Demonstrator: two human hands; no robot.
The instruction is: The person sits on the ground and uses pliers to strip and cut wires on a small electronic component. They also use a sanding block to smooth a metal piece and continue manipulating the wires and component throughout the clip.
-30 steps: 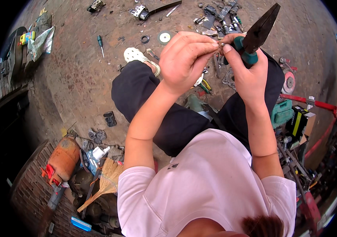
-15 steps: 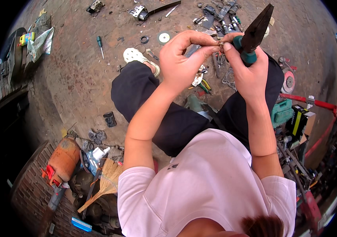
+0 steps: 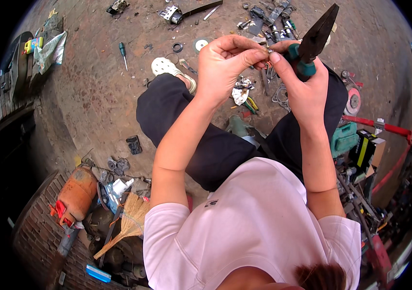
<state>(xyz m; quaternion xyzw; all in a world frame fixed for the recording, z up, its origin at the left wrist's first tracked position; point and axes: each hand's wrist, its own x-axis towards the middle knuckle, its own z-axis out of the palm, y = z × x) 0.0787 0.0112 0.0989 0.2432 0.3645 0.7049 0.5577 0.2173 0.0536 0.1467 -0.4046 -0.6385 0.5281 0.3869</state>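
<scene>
- Your left hand (image 3: 227,65) was raised in front of you, thumb and fingertips pinched together on a small metal part (image 3: 267,50) that was too small to identify.
- Your right hand (image 3: 302,82) was closed around the teal grips of the pliers (image 3: 314,38), whose dark nose pointed up and away from you; its index finger reached across to touch the same small part.
- So the part sat between the fingertips of both hands, held up above your knees, not on the ground.
- By my reading, you were at the fiddly stage: setting or threading that part by finger, with the pliers parked in your palm and not yet brought to bear.
- The next move seemed to call for a steady pinch from the left while the right shifted its grip to bring the pliers' nose round onto the part, without letting it drop.
- Below your hands the dirt floor (image 3: 94,101) was littered: a white cutting disc (image 3: 200,44), a screwdriver (image 3: 123,52), loose tools, and an orange gas cylinder (image 3: 76,193) near a straw broom (image 3: 128,223) at your left.
</scene>
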